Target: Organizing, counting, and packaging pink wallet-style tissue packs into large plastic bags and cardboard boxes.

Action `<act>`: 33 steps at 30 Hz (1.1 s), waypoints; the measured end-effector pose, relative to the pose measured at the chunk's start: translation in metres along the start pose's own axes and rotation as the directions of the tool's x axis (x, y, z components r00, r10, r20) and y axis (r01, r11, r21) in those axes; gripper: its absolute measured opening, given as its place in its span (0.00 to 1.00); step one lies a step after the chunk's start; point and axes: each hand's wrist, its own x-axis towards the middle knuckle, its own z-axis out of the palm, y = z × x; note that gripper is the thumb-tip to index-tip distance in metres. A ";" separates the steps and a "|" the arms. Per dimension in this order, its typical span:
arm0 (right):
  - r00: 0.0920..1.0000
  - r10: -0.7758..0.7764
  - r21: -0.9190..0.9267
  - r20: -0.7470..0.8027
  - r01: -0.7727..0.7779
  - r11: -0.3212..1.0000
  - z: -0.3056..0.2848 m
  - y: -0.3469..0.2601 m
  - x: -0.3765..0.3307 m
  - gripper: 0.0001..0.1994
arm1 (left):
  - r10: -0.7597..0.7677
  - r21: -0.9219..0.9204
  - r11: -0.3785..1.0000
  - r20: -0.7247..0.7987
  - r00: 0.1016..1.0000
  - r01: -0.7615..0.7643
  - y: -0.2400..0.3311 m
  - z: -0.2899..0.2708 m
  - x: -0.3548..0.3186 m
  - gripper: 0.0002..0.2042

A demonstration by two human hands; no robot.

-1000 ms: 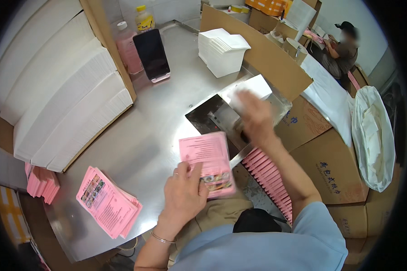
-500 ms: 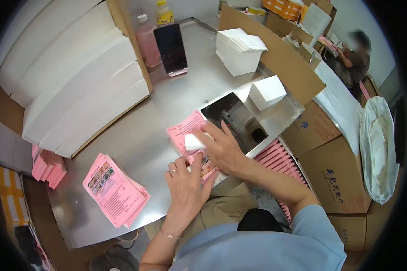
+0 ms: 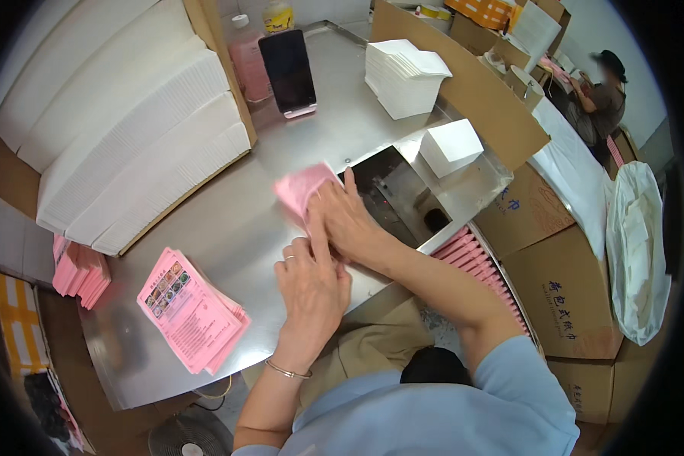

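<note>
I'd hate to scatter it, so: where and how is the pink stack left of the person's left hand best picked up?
Probably squeeze the pink stack across its middle by both long edges, coming from above on its right, where the left hand is nearest. It lies flat with layers fanned unevenly, so a corner pinch might miss some.

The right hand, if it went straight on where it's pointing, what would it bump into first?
The pink packet: the right hand seems to be touching it. Past that, maybe the cardboard box of white stacks, though depth is hard to judge.
</note>
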 end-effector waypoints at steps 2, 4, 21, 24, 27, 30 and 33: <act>0.982 0.042 0.087 -0.184 -0.026 0.996 0.013 0.007 -0.003 0.08 | 0.069 0.093 0.993 0.038 0.997 -0.072 0.001 -0.032 -0.007 0.42; 0.990 0.106 -0.059 0.094 -0.100 0.993 0.005 0.032 -0.031 0.08 | -0.013 -0.240 0.969 0.154 0.988 0.050 -0.012 -0.049 -0.023 0.37; 0.816 0.387 -0.291 -0.430 -0.531 0.796 -0.073 0.145 -0.071 0.08 | -0.249 0.341 0.904 -0.072 0.966 0.258 -0.132 -0.108 -0.090 0.11; 0.821 0.352 -0.251 -0.450 -0.494 0.832 -0.072 0.146 -0.069 0.07 | -0.194 -0.180 0.970 -0.174 0.965 0.163 -0.088 -0.085 -0.053 0.12; 0.816 0.386 -0.143 -0.429 -0.484 0.863 -0.072 0.154 -0.077 0.08 | 0.184 -0.250 0.953 0.031 0.982 -0.171 -0.024 -0.016 -0.021 0.22; 0.823 0.368 -0.129 -0.432 -0.461 0.878 -0.075 0.150 -0.076 0.08 | 0.264 -0.058 0.963 -0.011 0.965 -0.264 -0.003 0.009 -0.015 0.17; 0.837 0.369 -0.140 -0.404 -0.454 0.880 -0.081 0.153 -0.075 0.07 | 0.207 0.003 0.978 -0.049 0.977 -0.207 -0.011 0.000 -0.015 0.10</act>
